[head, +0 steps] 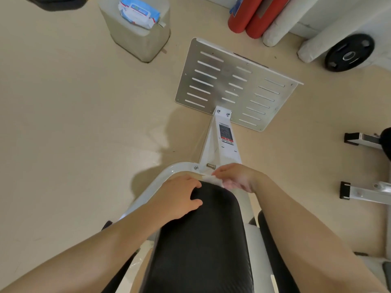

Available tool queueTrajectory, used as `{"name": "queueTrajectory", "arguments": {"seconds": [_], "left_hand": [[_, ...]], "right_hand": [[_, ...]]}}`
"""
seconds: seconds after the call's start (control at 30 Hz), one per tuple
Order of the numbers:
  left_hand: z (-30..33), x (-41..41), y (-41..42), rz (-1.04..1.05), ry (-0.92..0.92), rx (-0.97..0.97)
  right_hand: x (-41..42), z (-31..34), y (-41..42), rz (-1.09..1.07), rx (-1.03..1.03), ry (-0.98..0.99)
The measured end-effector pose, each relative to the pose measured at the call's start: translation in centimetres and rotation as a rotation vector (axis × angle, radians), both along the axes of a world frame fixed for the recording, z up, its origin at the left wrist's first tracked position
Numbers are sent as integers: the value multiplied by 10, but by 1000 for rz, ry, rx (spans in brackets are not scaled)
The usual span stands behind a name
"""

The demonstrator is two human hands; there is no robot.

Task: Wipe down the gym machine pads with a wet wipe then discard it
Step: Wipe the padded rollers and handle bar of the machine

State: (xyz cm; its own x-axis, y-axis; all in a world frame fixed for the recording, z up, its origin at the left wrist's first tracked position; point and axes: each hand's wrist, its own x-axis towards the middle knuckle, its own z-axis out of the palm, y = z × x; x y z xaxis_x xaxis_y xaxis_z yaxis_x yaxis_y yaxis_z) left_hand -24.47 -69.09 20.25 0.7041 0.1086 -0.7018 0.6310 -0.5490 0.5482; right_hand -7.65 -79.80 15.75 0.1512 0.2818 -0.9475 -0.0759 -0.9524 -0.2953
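A long black padded seat (pixel 203 240) of a white gym machine runs from the bottom of the view toward the middle. My left hand (pixel 179 197) rests on the pad's far left corner, fingers bent over its edge. My right hand (pixel 234 177) holds a white wet wipe (pixel 213 179) pressed against the pad's far end, beside the frame. Most of the wipe is hidden under my fingers. A pack of wet wipes (pixel 138 11) lies on top of a grey bin (pixel 137 37) at the far left.
The machine's metal footplate (pixel 234 85) stands on the beige floor ahead. Red and white rolled mats (pixel 260 15) lean at the back. A black weight plate (pixel 349 52) lies at the far right. Another bench's white legs (pixel 364 189) stick in from the right.
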Motion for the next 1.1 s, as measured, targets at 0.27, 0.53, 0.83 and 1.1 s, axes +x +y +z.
{"name": "queueTrajectory", "arguments": {"seconds": [0.27, 0.53, 0.83, 1.1], "left_hand": [[16, 13, -14, -220, 71, 74], [51, 28, -45, -355, 85, 52], [84, 27, -69, -434, 53, -54], [96, 4, -99, -589, -109, 14]], "right_hand": [[-14, 22, -70, -320, -104, -2], [-72, 73, -119, -893, 5, 12], [-82, 87, -110, -911, 158, -43], [-137, 112, -147, -1082, 191, -29]]}}
